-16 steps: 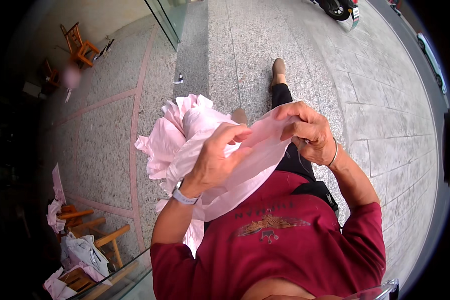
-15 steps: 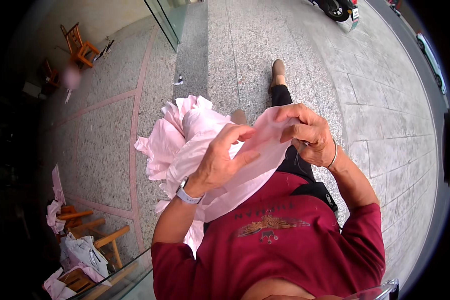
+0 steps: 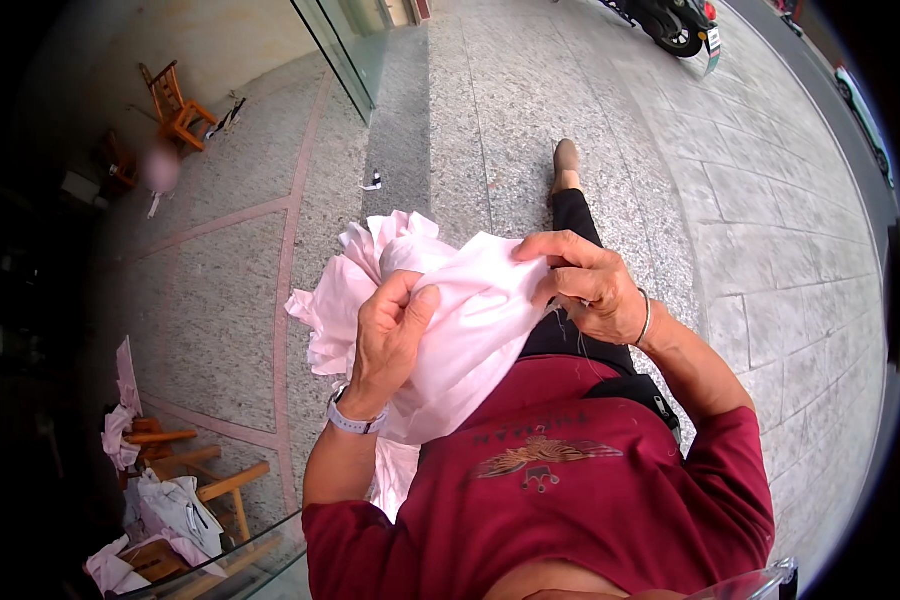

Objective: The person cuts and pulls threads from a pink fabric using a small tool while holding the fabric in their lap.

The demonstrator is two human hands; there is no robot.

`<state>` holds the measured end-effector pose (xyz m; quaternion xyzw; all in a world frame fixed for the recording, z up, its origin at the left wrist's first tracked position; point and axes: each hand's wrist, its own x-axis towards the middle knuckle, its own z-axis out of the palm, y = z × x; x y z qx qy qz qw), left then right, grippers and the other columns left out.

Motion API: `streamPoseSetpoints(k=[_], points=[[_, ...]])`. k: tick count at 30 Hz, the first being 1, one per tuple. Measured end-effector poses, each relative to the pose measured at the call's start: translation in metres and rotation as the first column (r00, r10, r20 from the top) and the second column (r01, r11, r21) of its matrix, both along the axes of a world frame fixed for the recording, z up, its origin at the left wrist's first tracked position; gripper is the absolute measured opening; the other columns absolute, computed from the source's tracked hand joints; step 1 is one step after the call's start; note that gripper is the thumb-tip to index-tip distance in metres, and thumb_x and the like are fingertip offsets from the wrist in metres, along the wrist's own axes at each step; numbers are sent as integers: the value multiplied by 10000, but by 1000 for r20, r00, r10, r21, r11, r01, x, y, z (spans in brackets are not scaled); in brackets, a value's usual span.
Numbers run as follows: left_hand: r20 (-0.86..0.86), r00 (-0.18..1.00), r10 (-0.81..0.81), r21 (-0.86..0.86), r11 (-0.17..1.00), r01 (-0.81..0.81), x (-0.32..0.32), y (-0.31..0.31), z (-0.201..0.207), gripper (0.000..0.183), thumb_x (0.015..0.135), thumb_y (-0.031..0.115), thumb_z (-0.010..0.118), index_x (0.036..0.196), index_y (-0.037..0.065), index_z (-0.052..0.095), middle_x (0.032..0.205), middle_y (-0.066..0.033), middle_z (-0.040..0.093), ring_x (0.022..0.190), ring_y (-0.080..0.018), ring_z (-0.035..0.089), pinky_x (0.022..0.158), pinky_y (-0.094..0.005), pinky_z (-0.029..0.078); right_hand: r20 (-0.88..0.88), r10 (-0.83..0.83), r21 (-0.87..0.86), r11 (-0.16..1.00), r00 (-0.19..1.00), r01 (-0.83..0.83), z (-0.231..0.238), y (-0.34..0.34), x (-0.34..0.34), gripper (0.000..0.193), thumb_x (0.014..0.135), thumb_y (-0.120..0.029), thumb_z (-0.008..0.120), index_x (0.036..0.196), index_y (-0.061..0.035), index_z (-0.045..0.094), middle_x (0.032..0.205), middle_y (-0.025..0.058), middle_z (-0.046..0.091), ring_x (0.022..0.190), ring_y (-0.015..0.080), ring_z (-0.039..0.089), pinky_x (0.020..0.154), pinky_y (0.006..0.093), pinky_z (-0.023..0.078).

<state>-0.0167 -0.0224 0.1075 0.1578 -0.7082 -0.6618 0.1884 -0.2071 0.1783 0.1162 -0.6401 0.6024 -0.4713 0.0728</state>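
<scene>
A bundle of pale pink cloth (image 3: 470, 320) lies across my lap, its loose folds spilling to the left. My right hand (image 3: 595, 290) pinches the cloth's right edge between thumb and fingers. A few thin loose threads dangle just below that hand. On the left side of the same cloth, my left hand (image 3: 390, 340) grips a fold, thumb and forefinger close together. The fabric between the two hands is slightly bunched. Whether a small tool sits in the right fingers is hidden.
At lower left a wooden chair (image 3: 232, 482) carries more pink and white cloth (image 3: 175, 510). A glass door (image 3: 335, 55) stands at the top, with another wooden chair (image 3: 177, 108) by the wall. A parked motorbike (image 3: 675, 30) is at upper right, beside the paving.
My left hand, open over the cloth before, has moved left and closed on a fold. The right hand has shifted slightly left and down, and the stretched cloth has slackened.
</scene>
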Motion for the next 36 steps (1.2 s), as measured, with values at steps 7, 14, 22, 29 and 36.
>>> streamPoseSetpoints(k=[7,14,22,29,36], points=[[-59,995,85,-70,994,-89,10,-8,4,192,1017,191,597,1041,2,625,857,42,598,759,-12,487,666,-186,412,733,-115,182,983,670,-31,3,-7,4,169,970,-61,608,1087,61,608,1026,123,657,828,167,694,680,250,518],[-128,983,132,-342,924,-169,5,-1,-6,179,989,131,619,1102,-8,635,844,0,604,733,-56,518,654,-213,429,903,-216,337,892,370,-303,-17,-25,15,490,883,-288,782,1191,55,616,700,15,595,484,81,522,432,221,315],[-158,976,-151,-944,314,-104,22,21,8,303,871,49,694,1174,52,693,768,-75,540,677,-229,586,569,-352,483,552,-215,323,946,806,31,-23,-33,6,176,903,-75,675,1043,31,653,767,14,603,733,89,528,662,305,467],[-236,885,-401,-753,652,94,13,33,8,163,844,82,745,993,23,713,761,-115,686,573,-250,603,534,-353,474,761,58,68,983,647,-168,-22,-21,-1,162,899,-117,705,1015,-7,678,930,-2,673,862,53,606,787,234,503],[-267,957,-115,-660,746,-95,-22,41,-2,315,830,126,790,1067,-1,625,922,-92,596,844,-187,591,756,-292,477,675,75,34,991,734,-133,-24,-23,8,206,834,-80,760,1013,-23,674,898,-23,645,831,31,561,728,223,465]])
